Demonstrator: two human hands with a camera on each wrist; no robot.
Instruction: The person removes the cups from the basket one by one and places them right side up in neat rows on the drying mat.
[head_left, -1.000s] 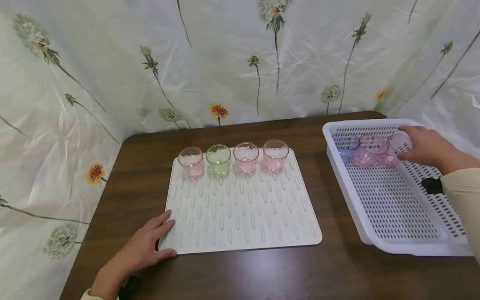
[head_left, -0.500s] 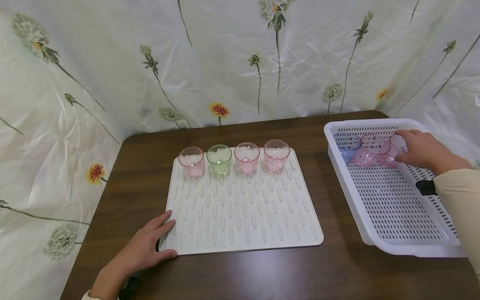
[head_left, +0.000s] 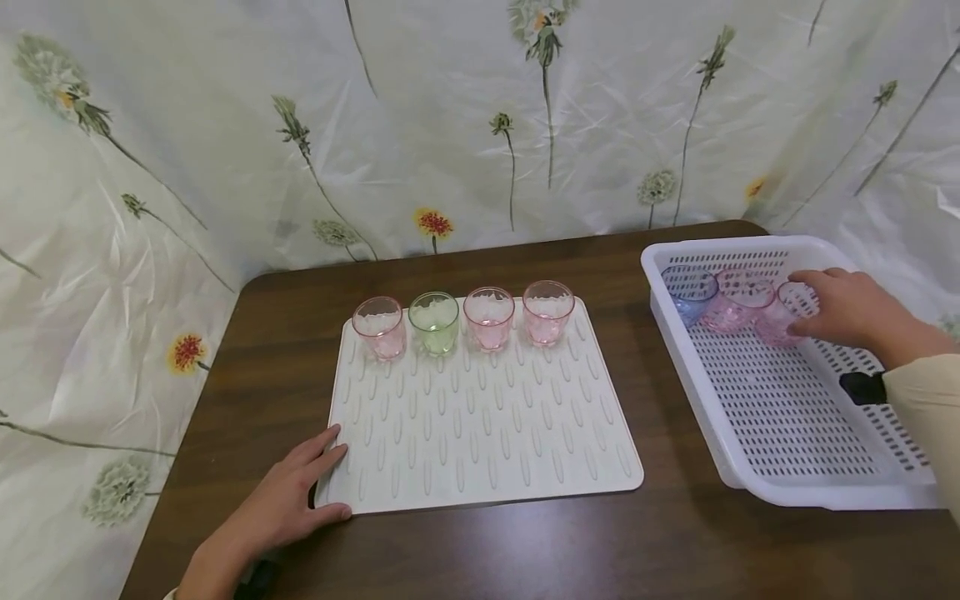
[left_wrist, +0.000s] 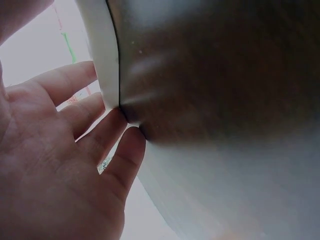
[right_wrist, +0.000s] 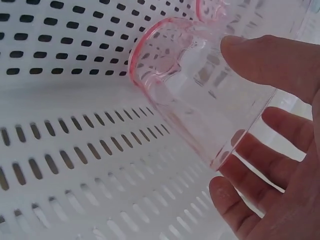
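Note:
A clear pink-tinted drinking glass (head_left: pixel 776 325) stands inside the white plastic basket (head_left: pixel 690 392) on the right. My right hand (head_left: pixel 862 312) grips it from the right side. In the right wrist view the thumb lies along the near wall of this glass and the fingers reach round its far side by the base. A second pink glass (head_left: pixel 729 310) and a blue glass (head_left: pixel 686 300) stand to its left. My left hand (head_left: pixel 281 500) rests with spread, straight fingers at the left edge of the white ridged mat (head_left: pixel 487 433); in the left wrist view the fingertips touch that edge.
Along the mat's back edge stands a row of several glasses: pink (head_left: pixel 381 333), green (head_left: pixel 435 327), then more pink ones (head_left: pixel 490 323). A dark wooden table (head_left: pixel 510 550) carries mat and basket. Behind it hangs a flower-patterned sheet (head_left: pixel 450 125).
The pink glass in my right hand has shifted slightly toward me, a little apart from the pink glass beside it. My left hand stays at the mat.

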